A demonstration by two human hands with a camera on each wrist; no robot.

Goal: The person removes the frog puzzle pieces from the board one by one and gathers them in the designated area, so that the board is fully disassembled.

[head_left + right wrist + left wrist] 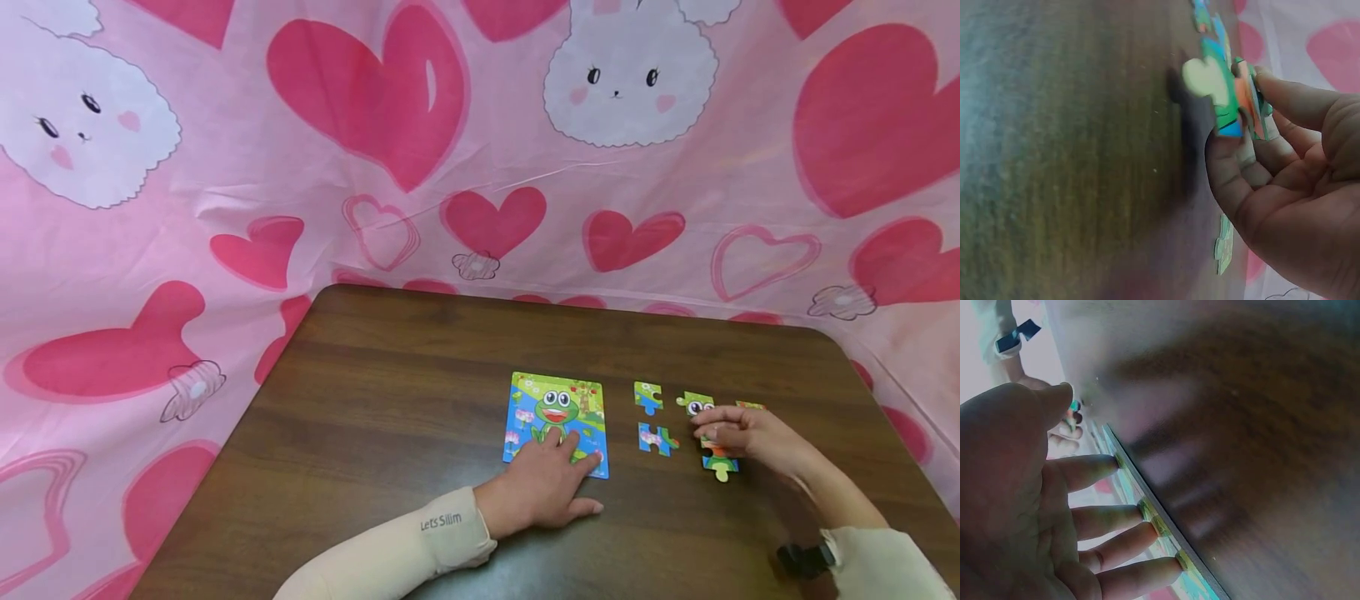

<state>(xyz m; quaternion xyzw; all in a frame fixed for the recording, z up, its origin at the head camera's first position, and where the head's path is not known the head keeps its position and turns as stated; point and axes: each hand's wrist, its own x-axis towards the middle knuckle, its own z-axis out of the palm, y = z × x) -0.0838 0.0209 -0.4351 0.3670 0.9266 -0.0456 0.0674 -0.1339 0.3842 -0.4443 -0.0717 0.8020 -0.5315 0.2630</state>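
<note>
My left hand lies spread over the lower part of a square frog picture board, its fingertips touching the surface. In the left wrist view, the fingertips press along the board near its edge and the thumb stands apart. Over on the right, my right hand pinches a jigsaw puzzle piece between thumb and fingers. Just in front of it shows a green, orange and blue puzzle piece with a pale yellow knob, also seen below the fingers from the head as a frog-body piece.
Left of my right hand are two blue-green pieces, one upper and one lower. A frog-eye piece lies by the fingertips, and another piece peeks out behind the hand. Pink heart-patterned cloth hangs behind the brown table.
</note>
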